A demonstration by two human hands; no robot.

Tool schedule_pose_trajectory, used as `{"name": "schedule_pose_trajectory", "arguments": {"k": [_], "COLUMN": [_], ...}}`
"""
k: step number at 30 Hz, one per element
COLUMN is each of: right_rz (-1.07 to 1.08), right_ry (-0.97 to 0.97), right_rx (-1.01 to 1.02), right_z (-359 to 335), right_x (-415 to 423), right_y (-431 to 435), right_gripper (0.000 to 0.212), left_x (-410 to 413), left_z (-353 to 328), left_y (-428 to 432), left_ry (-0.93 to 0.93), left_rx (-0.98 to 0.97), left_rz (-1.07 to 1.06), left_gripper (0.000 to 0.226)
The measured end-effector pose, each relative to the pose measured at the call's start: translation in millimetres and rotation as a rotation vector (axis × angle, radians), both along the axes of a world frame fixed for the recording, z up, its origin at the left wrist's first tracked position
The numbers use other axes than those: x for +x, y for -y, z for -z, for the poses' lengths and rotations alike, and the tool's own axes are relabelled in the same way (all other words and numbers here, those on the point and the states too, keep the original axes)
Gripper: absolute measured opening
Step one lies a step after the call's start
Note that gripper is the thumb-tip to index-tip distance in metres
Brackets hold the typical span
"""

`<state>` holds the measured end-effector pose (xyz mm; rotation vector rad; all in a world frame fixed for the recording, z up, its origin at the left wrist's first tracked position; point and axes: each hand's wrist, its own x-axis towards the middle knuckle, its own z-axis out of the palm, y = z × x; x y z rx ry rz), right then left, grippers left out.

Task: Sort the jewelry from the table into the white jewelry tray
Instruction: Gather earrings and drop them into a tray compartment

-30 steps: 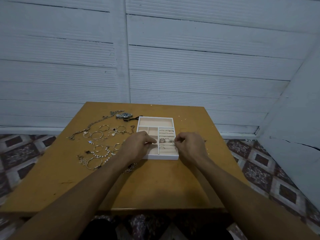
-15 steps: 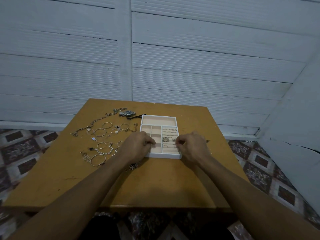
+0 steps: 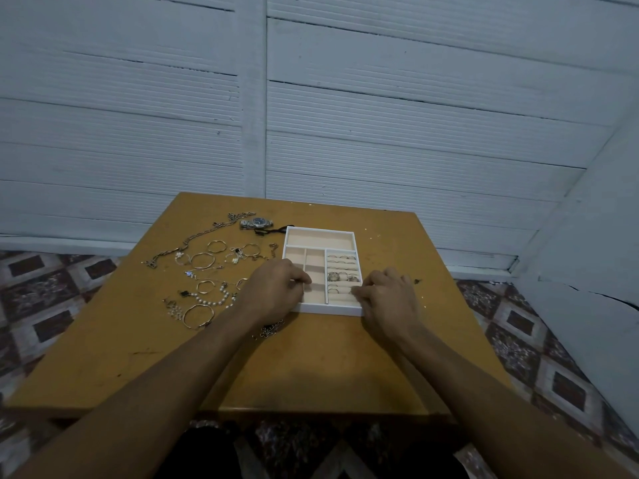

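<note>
while most of the loose jewelry (image 3: 211,301) lies spread over the left half of the wooden table (image 3: 311,368), with a chain necklace (image 3: 193,237) and wristwatch (image 3: 257,222) toward the far edge, the left hand (image 3: 273,292) curls over the white jewelry tray's (image 3: 325,309) left wall, likely steadying it. whether it pinches anything is hidden. rings (image 3: 340,276) fill the tray's right-hand slots. the right hand (image 3: 389,295) curls at the near right corner, fingertips on a ring row. a ring between them cannot be made out. room to move shows right of and in front of the tray.

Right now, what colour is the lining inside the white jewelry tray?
The lining is pale peach, shown best in the head view.
</note>
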<state>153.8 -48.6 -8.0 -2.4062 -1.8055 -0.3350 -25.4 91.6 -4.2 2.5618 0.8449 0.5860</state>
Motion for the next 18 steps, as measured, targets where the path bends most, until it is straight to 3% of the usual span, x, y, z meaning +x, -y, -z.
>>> {"name": "schedule_pose_trajectory", "arguments": {"k": [13, 18], "right_rz": [0.083, 0.132], "right_ry": [-0.083, -0.276], "right_rx": [-0.042, 0.009], "right_z": [-3.2, -8.5], "right_x": [-2.9, -5.4], "right_y": [-1.9, -2.8], "right_gripper": [0.034, 0.034], "left_x": [-14.8, -36.8], "left_z": [-8.0, -11.2], "left_y": [4.2, 3.9], "left_ry": [0.049, 0.046], "left_rx": [0.003, -0.045], "left_rz": [-0.025, -0.076], "left_gripper": [0.024, 0.027]}}
